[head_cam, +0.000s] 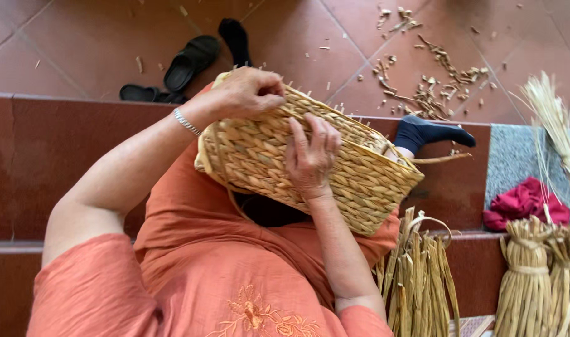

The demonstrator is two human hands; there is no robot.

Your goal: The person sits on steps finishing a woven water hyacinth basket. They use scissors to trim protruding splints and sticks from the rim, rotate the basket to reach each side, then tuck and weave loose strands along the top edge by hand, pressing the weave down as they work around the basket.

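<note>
Head view: left hand grips woven basket rim, right hand flat & open on its side.

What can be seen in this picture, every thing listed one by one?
woven basket: one, straw yellow, on the person's lap, tilted
loose dried stalks: one bunch, tan, beside the person's right side
tied stalk bundles: two, tan, lower right on the step
thin pale stalks: one sheaf, pale yellow, right edge
cloth: one, red, on the grey mat at right
sandals: two, black, on the tiled floor above the step
stalk scraps: many, tan, scattered on the floor
bracelet: one, silver, left wrist
socks: two, dark
left hand: gripping the basket's top edge
right hand: pressed flat on the basket's side
</note>
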